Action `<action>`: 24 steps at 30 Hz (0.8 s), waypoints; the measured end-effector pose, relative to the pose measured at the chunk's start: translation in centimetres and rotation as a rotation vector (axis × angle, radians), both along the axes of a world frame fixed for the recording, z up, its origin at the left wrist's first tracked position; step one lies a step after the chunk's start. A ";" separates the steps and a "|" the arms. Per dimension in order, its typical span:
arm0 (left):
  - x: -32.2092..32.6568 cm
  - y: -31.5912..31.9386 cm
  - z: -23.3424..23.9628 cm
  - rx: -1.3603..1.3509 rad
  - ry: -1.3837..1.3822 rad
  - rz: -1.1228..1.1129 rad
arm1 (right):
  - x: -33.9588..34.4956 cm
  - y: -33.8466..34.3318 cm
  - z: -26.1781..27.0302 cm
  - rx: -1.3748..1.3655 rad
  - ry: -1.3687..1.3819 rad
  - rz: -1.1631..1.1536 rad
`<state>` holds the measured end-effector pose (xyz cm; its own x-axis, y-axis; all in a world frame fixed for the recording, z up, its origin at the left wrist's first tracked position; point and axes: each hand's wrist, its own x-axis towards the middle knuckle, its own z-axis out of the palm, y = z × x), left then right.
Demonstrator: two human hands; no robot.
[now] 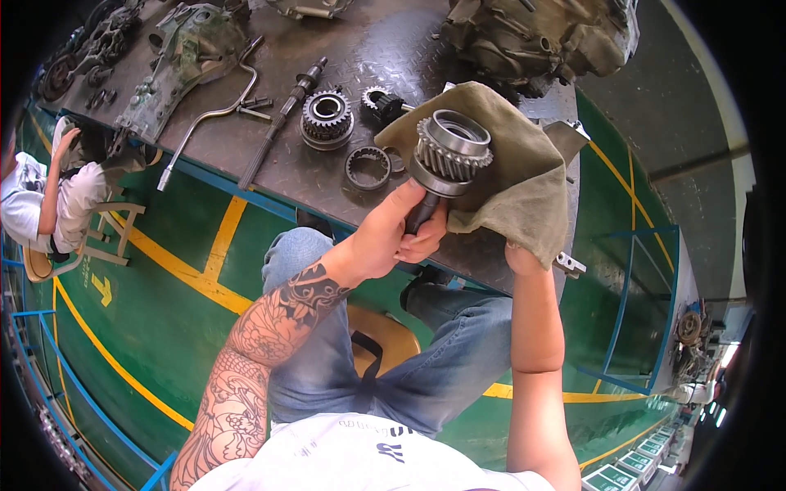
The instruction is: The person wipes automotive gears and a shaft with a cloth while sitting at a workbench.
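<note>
My left hand [393, 230] grips the dark lower end of a gear shaft, whose helical gear [453, 150] and bearing rings point up and away from me. Behind and to the right of the gear spreads an olive-brown cloth [522, 166]. My right hand [525, 255] is at the cloth's lower right corner, its fingers mostly covered by the fabric. On the metal table [295, 178], left of the held gear, are a toothed ring [368, 167], a gear and synchronizer assembly [327, 119], a small dark gear part [384, 104] and a long splined shaft [282, 123].
A bent steel speed-handle wrench [212, 115] overhangs the table edge. Gearbox housings [190, 46] stand at the back left, and a large dirty transmission casing [540, 40] at the back right. A seated person [49, 190] is at far left. A metal block [570, 265] juts past the right edge.
</note>
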<state>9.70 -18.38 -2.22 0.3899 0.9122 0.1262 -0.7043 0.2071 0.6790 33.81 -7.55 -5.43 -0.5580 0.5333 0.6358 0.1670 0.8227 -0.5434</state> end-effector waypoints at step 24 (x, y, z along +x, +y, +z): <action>0.3 -0.6 -0.4 0.165 0.362 0.156 | -5.6 -0.6 3.6 0.153 -0.044 -0.141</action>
<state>10.05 -19.02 -2.61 0.2951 0.9427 0.1559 -0.4285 -0.0152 0.9034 28.19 -8.11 -1.87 -0.5140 0.5070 0.6919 0.3070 0.8619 -0.4036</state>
